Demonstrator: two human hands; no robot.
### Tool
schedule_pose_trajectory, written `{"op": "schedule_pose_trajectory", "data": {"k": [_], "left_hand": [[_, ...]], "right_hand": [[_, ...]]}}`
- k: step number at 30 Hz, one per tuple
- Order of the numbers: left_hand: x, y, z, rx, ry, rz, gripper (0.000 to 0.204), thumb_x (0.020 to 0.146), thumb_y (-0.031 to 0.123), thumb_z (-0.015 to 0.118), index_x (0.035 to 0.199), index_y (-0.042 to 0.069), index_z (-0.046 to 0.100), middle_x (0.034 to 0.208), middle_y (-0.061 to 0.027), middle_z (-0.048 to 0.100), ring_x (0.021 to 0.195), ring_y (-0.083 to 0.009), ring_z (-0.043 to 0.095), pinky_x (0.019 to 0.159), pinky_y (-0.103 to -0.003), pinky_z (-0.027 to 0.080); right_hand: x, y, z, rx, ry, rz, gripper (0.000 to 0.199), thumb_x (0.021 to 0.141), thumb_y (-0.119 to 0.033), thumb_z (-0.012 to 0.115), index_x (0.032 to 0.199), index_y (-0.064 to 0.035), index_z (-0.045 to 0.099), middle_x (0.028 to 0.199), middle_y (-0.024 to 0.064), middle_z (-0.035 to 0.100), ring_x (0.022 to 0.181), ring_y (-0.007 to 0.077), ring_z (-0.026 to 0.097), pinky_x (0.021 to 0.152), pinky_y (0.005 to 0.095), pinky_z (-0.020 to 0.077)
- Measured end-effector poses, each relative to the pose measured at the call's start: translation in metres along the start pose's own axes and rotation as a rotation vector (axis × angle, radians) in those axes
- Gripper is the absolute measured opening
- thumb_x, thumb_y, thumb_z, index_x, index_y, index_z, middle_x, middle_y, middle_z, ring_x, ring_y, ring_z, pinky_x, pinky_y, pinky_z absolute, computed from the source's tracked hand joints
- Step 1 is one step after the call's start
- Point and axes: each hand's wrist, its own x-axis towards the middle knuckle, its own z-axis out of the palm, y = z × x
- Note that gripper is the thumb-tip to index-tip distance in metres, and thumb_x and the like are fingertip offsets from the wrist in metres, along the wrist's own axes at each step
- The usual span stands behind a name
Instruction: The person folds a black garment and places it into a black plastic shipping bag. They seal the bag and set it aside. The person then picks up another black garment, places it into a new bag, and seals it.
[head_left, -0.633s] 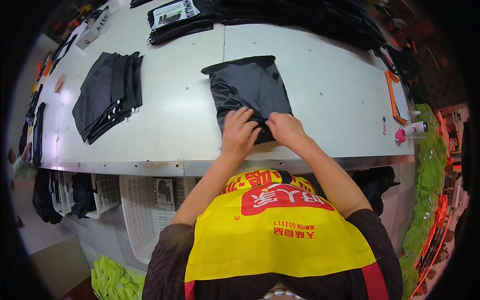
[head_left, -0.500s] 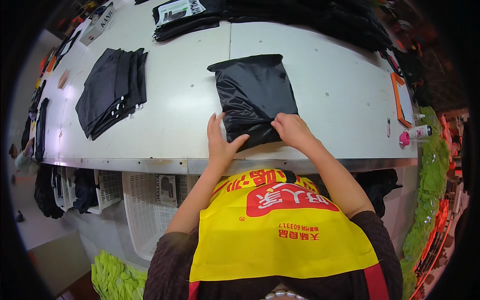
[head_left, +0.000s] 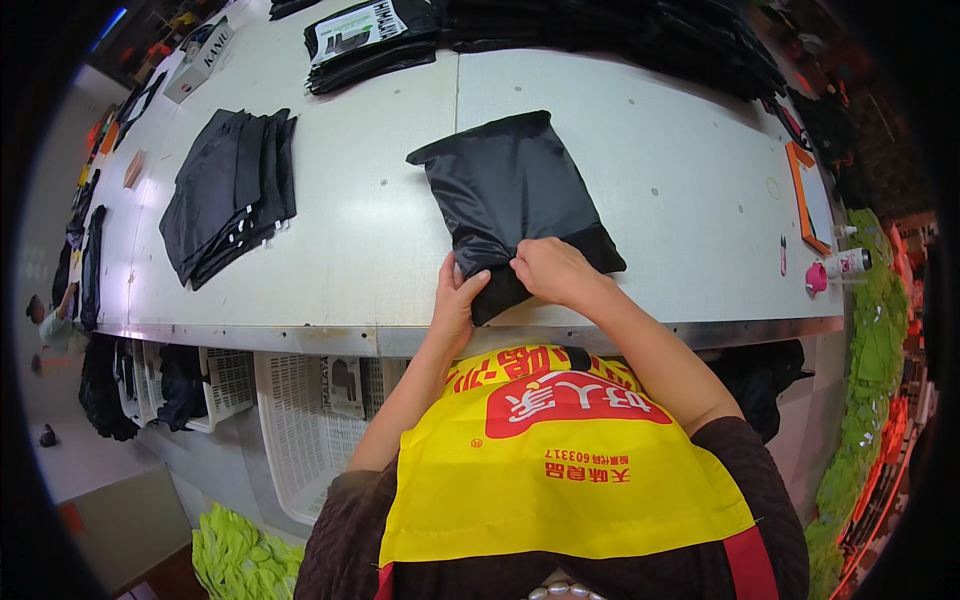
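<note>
- And here's the bag (head_left: 520,185) – black, shiny, flat on the pale table (head_left: 345,240), in the middle of the near side, its nearest corner close to the metal edge (head_left: 400,342).
- In on the right hand (head_left: 545,268): fingers curled in tight, thumb and fingertips pinched together on the bag by its near strip (head_left: 499,297), with the black film creased around them.
- Over to the left hand (head_left: 458,295), at the bag's near left edge: thumb on top, fingers up along the side, a part-open curve. Whether those fingers go underneath and press, I cannot tell; the edge hides it.
- Now, the feel of it: light, I'd judge, and soft – the surface wrinkles at the pinch, while the main body lies fairly flat, as if something pliable fills it.
- That gloss suggests a slick skin, so bare fingertips may slide; a deeper pinch, taking in a fold, should hold better than a flat palm.
- Fragile? Hardly, by the look of it, though thin film could stretch or tear under a hard tug on one spot.
- Best places to take hold, I'd say: the near strip and the near left edge, one hand on each; for the whole bag, the left and right sides, with fingers underneath.
</note>
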Motion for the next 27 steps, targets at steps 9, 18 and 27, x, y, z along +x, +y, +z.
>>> {"op": "schedule_pose_trajectory", "data": {"k": [9, 18, 27], "left_hand": [[-0.001, -0.023, 0.011, 0.662, 0.163, 0.512, 0.071, 0.073, -0.005, 0.051, 0.141, 0.005, 0.031, 0.116, -0.0198, 0.057, 0.099, -0.0235, 0.058, 0.086, -0.026, 0.043], [-0.014, -0.017, -0.008, -0.401, -0.037, -0.044, 0.054, 0.089, 0.021, 0.042, 0.141, 0.010, 0.031, 0.090, -0.0056, 0.058, 0.091, -0.0155, 0.056, 0.081, -0.026, 0.043], [-0.002, 0.017, 0.035, 0.158, 0.128, -0.114, 0.055, 0.072, 0.018, 0.074, 0.115, -0.002, 0.045, 0.099, -0.0119, 0.059, 0.084, -0.0164, 0.059, 0.068, -0.028, 0.050]], "right_hand": [[-0.004, 0.006, 0.023, -0.097, 0.118, -0.161, 0.023, 0.084, -0.021, 0.051, 0.080, -0.0008, 0.061, 0.077, 0.0186, 0.065, 0.074, 0.0353, 0.064, 0.066, 0.0439, 0.0506], [-0.001, -0.039, 0.058, -0.216, 0.012, -0.310, 0.016, 0.080, -0.017, 0.054, 0.080, -0.0026, 0.061, 0.080, 0.0149, 0.065, 0.073, 0.0289, 0.065, 0.063, 0.0384, 0.0519], [-0.045, 0.087, 0.033, -0.490, 0.455, -0.347, 0.082, 0.058, -0.019, 0.077, 0.131, -0.0139, 0.040, 0.140, 0.0149, 0.032, 0.131, 0.0368, 0.027, 0.098, 0.0629, 0.0236]]}}
